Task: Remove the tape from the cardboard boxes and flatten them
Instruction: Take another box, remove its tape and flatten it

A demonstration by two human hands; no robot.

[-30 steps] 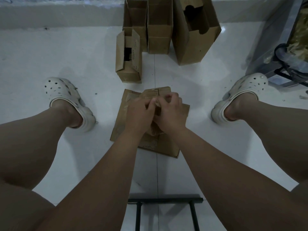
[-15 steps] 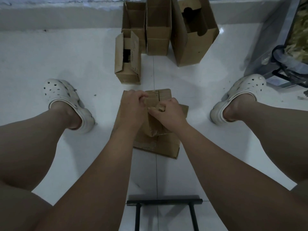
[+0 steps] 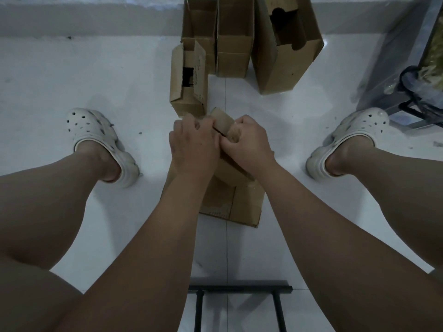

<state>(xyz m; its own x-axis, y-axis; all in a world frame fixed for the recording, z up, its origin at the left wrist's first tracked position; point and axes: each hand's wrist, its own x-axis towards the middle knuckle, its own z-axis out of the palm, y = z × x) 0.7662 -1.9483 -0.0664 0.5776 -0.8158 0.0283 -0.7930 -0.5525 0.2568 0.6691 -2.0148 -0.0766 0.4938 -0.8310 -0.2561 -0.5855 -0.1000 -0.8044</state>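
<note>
A bent cardboard box (image 3: 221, 119) is gripped at both sides by the left hand (image 3: 193, 146) and the right hand (image 3: 250, 143), fingers curled round it, just above flattened cardboard (image 3: 245, 204) laid on the floor (image 3: 72, 80); upright boxes (image 3: 282, 44) are stood beyond

The white tiled floor (image 3: 72, 75) is occupied by flattened cardboard (image 3: 247, 204) at centre and upright boxes (image 3: 235, 53) at upper centre.

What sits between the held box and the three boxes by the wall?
A small open box, upright, just past the held box. Head view.
</note>
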